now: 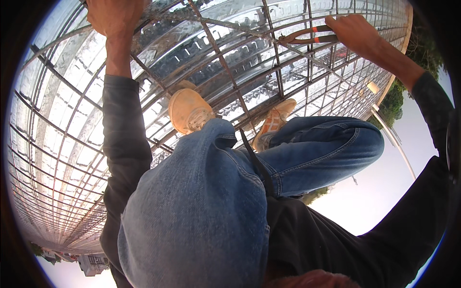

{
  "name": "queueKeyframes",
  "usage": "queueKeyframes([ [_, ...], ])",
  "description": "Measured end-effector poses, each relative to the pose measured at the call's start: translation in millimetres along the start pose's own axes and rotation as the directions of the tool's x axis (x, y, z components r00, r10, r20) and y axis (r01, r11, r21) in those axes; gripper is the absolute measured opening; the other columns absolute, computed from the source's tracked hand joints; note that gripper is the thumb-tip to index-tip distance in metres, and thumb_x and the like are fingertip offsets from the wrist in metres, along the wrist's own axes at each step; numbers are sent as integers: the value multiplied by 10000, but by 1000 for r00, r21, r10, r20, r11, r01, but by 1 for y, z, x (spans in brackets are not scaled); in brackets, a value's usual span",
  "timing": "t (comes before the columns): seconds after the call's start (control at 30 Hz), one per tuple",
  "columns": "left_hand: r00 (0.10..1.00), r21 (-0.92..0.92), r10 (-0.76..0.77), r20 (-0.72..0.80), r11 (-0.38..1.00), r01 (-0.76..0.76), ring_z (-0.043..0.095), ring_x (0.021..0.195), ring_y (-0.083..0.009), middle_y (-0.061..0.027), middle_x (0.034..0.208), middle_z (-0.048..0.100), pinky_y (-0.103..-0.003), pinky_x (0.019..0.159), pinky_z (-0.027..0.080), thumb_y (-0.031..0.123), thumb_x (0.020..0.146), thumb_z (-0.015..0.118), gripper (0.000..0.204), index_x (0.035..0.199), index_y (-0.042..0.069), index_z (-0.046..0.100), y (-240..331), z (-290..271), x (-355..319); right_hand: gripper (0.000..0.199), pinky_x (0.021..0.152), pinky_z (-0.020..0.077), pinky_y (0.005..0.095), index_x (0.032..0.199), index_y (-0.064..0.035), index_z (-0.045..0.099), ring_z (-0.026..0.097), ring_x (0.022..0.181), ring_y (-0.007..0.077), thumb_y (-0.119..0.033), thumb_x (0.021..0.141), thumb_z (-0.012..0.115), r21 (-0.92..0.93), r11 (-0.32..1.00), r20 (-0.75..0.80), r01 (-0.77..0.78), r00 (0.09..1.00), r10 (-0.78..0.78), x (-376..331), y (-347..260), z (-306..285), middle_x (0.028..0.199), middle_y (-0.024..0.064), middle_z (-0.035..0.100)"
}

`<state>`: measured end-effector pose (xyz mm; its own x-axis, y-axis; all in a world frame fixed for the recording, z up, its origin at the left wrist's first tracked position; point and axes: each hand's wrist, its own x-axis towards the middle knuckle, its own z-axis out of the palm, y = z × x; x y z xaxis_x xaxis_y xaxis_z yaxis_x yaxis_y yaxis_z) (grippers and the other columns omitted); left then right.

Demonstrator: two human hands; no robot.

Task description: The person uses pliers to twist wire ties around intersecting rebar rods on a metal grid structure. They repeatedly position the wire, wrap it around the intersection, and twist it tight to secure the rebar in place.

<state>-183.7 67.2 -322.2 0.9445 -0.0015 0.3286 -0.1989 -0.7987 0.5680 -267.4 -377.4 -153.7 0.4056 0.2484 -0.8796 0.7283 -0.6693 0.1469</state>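
Note:
My right hand [355, 32] is closed around the handles of a pair of pincers [301, 37], dark metal with red bands on the grips. Their jaws meet the steel mesh [224, 62] near a crossing of bars. At the upper left, my left hand [115, 18] lies over a bar of the same mesh. Its fingers run out past the top edge, so their grip is hidden. Both sleeves are dark.
I crouch with tan shoes [185, 113] on the mesh, blue jeans bent at the knees. Shiny ribbed metal sheeting [72, 113] lies under the bars. Beyond the right edge stand trees [393, 103] and a pale pole [391, 132]; a building [92, 264] shows far lower left.

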Motion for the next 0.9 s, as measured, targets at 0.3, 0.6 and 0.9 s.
queueKeyframes([
  [0.3,1000,-9,5,-25,1000,-5,656,1090,-323,-97,1173,639,-455,869,552,167,901,800,210,1071,74,719,-1,1,-2,360,805,596,490,1284,-19,607,759,878,360,5,936,694,35,998,1,54,999,-54,2,6,-5,888,180,732],
  [0.6,980,-347,-30,-197,937,-41,657,851,-239,-119,976,693,-357,763,534,104,967,768,211,1164,44,728,52,-11,-41,320,774,604,469,1274,-31,614,768,872,328,-42,959,672,-60,997,-111,-45,993,38,-10,-15,-5,902,158,736],
  [0.9,636,-481,114,763,757,442,756,846,-236,-132,997,782,-397,767,579,360,999,728,396,1190,13,720,187,6,-195,199,735,619,505,979,5,745,777,860,384,-115,956,587,31,997,98,-74,993,71,-6,-29,-64,911,222,776],
])
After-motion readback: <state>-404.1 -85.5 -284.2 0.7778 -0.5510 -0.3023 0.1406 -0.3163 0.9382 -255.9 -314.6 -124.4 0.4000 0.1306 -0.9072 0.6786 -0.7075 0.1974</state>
